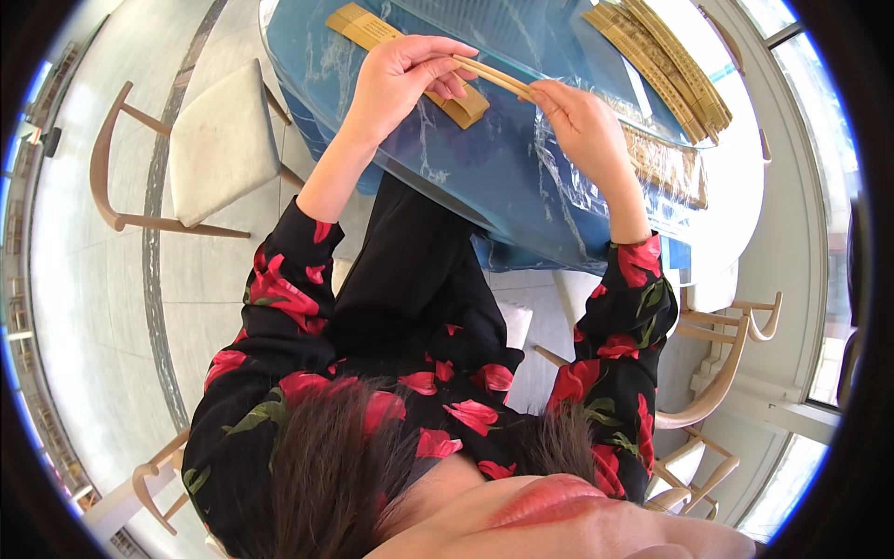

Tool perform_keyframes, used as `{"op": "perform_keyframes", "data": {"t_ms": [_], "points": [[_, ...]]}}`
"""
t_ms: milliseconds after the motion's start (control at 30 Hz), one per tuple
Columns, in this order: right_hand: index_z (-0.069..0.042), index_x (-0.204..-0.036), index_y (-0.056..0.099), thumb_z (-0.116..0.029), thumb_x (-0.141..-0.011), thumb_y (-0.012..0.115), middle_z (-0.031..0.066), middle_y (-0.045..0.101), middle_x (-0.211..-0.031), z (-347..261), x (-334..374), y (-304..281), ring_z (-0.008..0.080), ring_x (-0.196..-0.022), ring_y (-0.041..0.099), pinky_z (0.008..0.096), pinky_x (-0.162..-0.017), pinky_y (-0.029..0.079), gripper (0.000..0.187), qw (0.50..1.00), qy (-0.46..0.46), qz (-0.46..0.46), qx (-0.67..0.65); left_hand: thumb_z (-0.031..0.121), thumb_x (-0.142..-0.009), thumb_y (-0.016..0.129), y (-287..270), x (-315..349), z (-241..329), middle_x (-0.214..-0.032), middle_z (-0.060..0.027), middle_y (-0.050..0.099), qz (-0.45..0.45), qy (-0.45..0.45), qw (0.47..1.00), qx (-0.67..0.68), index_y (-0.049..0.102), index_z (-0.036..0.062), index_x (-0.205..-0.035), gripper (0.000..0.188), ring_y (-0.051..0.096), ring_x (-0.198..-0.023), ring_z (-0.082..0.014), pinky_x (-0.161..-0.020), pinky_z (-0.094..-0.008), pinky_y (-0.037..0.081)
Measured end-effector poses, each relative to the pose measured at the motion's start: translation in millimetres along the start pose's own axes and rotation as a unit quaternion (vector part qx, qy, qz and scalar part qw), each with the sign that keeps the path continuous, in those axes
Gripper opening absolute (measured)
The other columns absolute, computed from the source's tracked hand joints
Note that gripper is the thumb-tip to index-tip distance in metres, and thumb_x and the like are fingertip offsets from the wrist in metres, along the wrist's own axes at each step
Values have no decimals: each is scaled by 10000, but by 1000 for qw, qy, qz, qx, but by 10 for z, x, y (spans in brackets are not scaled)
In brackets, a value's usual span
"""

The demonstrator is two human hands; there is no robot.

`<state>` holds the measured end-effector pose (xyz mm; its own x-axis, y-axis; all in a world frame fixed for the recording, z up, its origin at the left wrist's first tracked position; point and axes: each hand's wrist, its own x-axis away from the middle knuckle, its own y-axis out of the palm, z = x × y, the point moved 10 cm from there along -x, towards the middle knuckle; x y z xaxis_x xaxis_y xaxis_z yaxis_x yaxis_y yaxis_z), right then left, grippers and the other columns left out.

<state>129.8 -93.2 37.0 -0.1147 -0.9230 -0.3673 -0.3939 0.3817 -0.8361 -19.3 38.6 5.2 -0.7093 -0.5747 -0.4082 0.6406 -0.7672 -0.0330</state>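
1. Table point(494, 177), one: blue, white-veined, with a clear glossy sheet on top; extends beneath both hands.
2. Chair, left point(222, 144): pale seat, curved wooden back; on the floor point(93, 233) beside the table, well apart from the hands.
3. Chair, right point(724, 363): curved light-wood frame, near the table's right side. Further wooden chair parts at the lower left and lower right, cut off by the rim.
4. Window point(805, 102): bright, far right.
5. Obstructions: the left hand point(400, 79) covers the middle of a single paper sleeve; the right hand point(587, 130) and its forearm pass in front of clear wrapping.
6. Paper sleeve point(361, 25), single: brown, long, flat, lying aslant on the table; whether anything is inside cannot be told.
7. Paper-sleeve stack point(663, 70): brown, long, overlapping, at the table's upper right; contents not visible.
8. Plastic wrapping point(563, 158): clear, crumpled, glinting, beside and beyond the right forearm. Brown bundle point(675, 172) within or beneath it; which cannot be told.
9. Chopsticks point(494, 74), pale wood, apparently two: raised above the table, spanning the gap between the hands.
10. Left-hand fingers point(445, 67): thumb and forefinger pinched on the left end.
11. Right-hand fingers point(551, 96): closed around the right end; the lower fingers are partly hidden.
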Motion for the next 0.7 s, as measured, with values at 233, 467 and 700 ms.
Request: {"op": "perform_keyframes", "data": {"t_ms": [233, 467, 700], "points": [[-98, -1075, 683, -260, -1040, 549, 129, 719, -891, -131, 6, -15, 386, -843, 668, 449, -715, 518, 212, 999, -36, 0, -16, 139, -1038, 636, 60, 53, -163, -1022, -77, 753, -118, -73, 974, 179, 696, 37, -1209, 208, 703, -866, -105, -817, -243, 587], [-119, -1051, 672, -346, -1004, 625, 106, 704, -853, -278, 10, -17, 356, -786, 664, 441, -660, 506, 236, 998, -62, 11, 21, 117, -1002, 693, 70, 68, -202, -945, -55, 730, -132, -101, 945, 281, 715, 46, -1097, 120, 705, -852, -112, -831, -248, 590], [-172, -1155, 737, -364, -969, 669, 73, 727, -868, -378, 29, -49, 325, -770, 678, 418, -651, 522, 275, 991, -123, 44, 37, 105, -984, 716, 97, 76, -208, -916, -52, 727, -153, -93, 945, 274, 720, 51, -1073, 104, 694, -833, -105, -819, -240, 584]]}}
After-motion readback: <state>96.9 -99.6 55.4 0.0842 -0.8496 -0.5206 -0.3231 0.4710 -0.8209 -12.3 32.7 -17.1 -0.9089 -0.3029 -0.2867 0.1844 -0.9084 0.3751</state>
